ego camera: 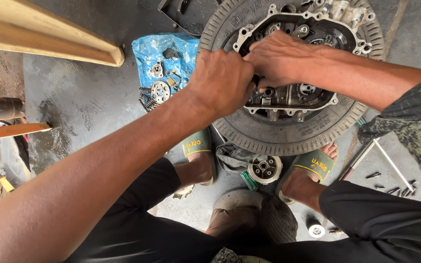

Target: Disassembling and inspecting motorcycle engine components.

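Pressing together at upper centre, the left hand [221,80] and right hand [279,57] close over a small dark part, mostly hidden, on the grey metal engine casing [298,95] cradled in a black rubber tyre [288,134] on the concrete floor [84,97]. A crumpled blue plastic bag [164,53] holding round metal parts and springs lies just left of the tyre. Open floor spreads leftward to the pale wooden beam [49,39] at upper left.

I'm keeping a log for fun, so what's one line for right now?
left hand: gripping something hidden | right hand: gripping beside it | engine casing: lying on tyre | floor: blue bag with small parts
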